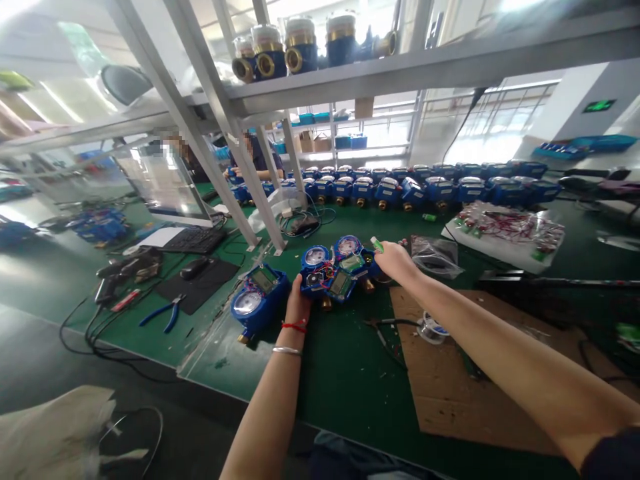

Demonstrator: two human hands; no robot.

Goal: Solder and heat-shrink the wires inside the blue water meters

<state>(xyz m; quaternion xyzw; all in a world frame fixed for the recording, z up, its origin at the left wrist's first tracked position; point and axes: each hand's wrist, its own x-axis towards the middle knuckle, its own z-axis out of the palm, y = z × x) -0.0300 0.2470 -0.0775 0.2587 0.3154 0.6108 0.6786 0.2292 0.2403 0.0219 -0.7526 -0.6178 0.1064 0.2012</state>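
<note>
Two blue water meters with round glass dials stand close together on the green bench, housings open and wires showing. My left hand [299, 303] grips the side of the left water meter [315, 279], its fingers partly hidden. Over the right water meter [350, 250], a green circuit board with a display lies tilted. At that meter's right edge my right hand [396, 260] is closed on a small green battery [377, 245] with a white end. To the left of my left hand sits another blue water meter [257, 300], its display showing.
Pliers [170, 315], a mouse [194, 269] and a keyboard [193, 240] lie left. Cardboard [450, 393] with a solder spool [431, 328] lies right, near a wire-filled foam tray [505, 237]. Meter rows [390, 193] and metal shelf posts [253, 180] stand behind. Another person [257, 157] sits beyond.
</note>
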